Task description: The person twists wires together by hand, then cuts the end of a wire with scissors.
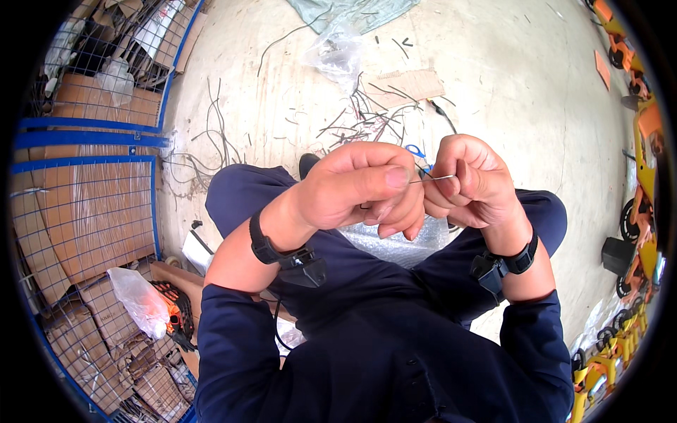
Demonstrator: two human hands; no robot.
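Both of my hands are raised close together in front of my lap. A thin, light wire (428, 180) stretches between them. My left hand (360, 183) pinches one end between thumb and curled fingers. The other end disappears into the closed fingers of my right hand (474, 180). Just behind the fingers a blue-handled tool (416, 150) shows in part; its kind is hidden by my hands. A short dark strand shows near the blue handle, and I cannot tell whether it joins the wire. Clear plastic wrap (391, 245) lies below my hands, between my legs.
Cut black cable pieces (360, 125) litter the floor ahead, beside a cardboard sheet (405, 87) and a plastic bag (337, 56). Blue wire cages (92, 141) with cardboard stand at left, near orange-black gloves (176, 310). Yellow-orange wheeled equipment (645, 190) lines the right.
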